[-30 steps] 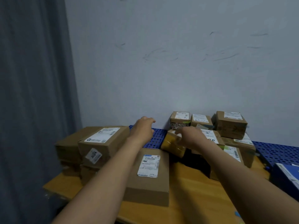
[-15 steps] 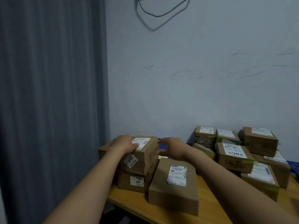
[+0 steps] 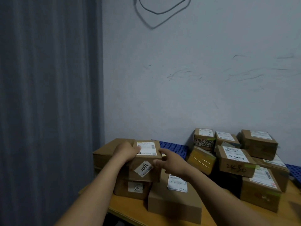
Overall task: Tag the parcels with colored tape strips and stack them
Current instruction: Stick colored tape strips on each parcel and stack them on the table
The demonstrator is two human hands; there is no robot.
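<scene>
A brown parcel [image 3: 147, 162] with a white shipping label and a "3004" sticker tops a short stack at the table's left. My left hand [image 3: 125, 152] grips its top left corner, fingers curled over the edge. My right hand [image 3: 172, 162] clasps its right side, thumb on the front face and fingers along the right edge. Under it sits a parcel marked "04" [image 3: 133, 188]. A flat parcel [image 3: 174, 201] lies in front, partly under my right wrist. No tape roll is in view.
A larger box [image 3: 104, 152] stands behind the left stack. Several labelled parcels are piled at the right, one marked "2490" [image 3: 234, 160], with a yellow-taped parcel [image 3: 201, 160] leaning against them. Also here: blue mat [image 3: 172, 146], wooden table [image 3: 128, 209], grey curtain [image 3: 48, 111] at left.
The view swung left. Both hands left the middle pile and came to the left stack; my right hand closed in on the top parcel's right side.
</scene>
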